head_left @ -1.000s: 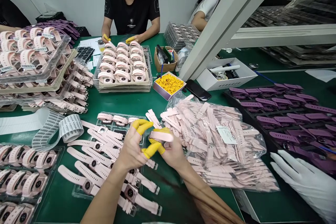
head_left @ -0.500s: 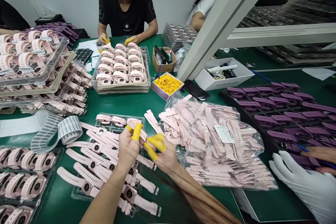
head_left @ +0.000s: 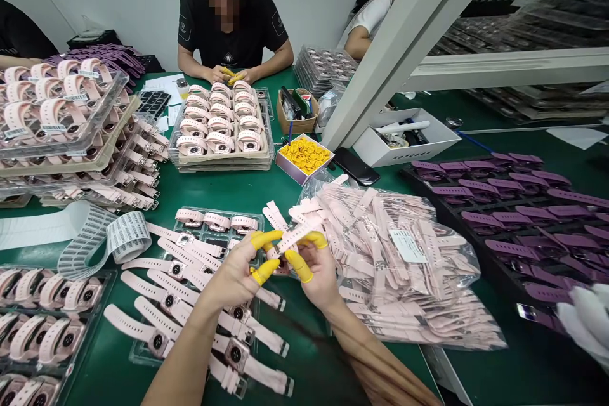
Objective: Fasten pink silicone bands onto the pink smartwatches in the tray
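Yellow covers sit on the fingertips of my left hand (head_left: 240,266) and my right hand (head_left: 316,266). Between them, both hands pinch a pink watch strap (head_left: 297,236), whose holed end points up and to the right. Its lower end is partly hidden by my fingers. Below and left of my hands, pink watches with open straps (head_left: 169,300) lie across a clear tray (head_left: 137,350). Three watches with closed straps (head_left: 217,221) stand in the tray's back row. Right of my right hand is a clear bag of pink straps (head_left: 375,235).
Stacked trays of pink watches (head_left: 61,114) stand at the left, near a label roll (head_left: 127,236). Ahead are a full watch tray (head_left: 221,117), a box of yellow finger covers (head_left: 304,155) and a phone (head_left: 356,167). Purple watches (head_left: 499,216) and a white-gloved hand (head_left: 587,323) are at right.
Both my hands have moved right, and the strap between them now points up and right. The person opposite has lowered their head and brought their hands together. The white-gloved hand has moved right.
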A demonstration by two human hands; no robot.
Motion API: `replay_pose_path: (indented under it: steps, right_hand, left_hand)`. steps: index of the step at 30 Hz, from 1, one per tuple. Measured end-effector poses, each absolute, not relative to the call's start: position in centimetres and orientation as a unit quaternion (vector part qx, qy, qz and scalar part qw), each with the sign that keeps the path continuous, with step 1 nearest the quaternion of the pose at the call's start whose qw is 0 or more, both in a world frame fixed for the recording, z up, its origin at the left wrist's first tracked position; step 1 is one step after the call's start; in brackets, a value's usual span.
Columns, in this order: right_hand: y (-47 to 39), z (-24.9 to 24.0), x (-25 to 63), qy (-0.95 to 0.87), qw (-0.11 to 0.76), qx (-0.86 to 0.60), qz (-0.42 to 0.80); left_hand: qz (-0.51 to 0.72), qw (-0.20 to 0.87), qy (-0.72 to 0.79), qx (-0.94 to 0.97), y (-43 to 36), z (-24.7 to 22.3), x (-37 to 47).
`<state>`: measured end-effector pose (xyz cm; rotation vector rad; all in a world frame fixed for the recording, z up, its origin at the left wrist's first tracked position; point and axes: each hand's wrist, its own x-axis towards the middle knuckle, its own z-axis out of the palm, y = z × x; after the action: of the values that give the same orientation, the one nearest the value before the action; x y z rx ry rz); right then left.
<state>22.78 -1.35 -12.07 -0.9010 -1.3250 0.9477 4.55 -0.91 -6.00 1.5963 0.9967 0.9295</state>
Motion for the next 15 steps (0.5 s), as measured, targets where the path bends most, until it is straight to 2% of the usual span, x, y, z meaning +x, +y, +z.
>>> replay_pose_path:
  steps: [7,13,15]
  right_hand:
    - [-0.7,-11.7,23.5,-0.605,0.522,-0.319,0.51]
    - [-0.7,-13.3,22.5,-0.576,0.538,-0.331,0.518]
    - [-0.9,-13.6,22.4,-0.561,0.544,-0.346,0.52]
  left_hand:
    - [0.472,0.64,0.351,0.495,-0.8,-6.4,5.1]
    - [0.554,0.644,0.341,0.404,-0.5,-6.6,5.0]
    - [0.544,0.646,0.332,0.421,-0.3,-6.6,4.5]
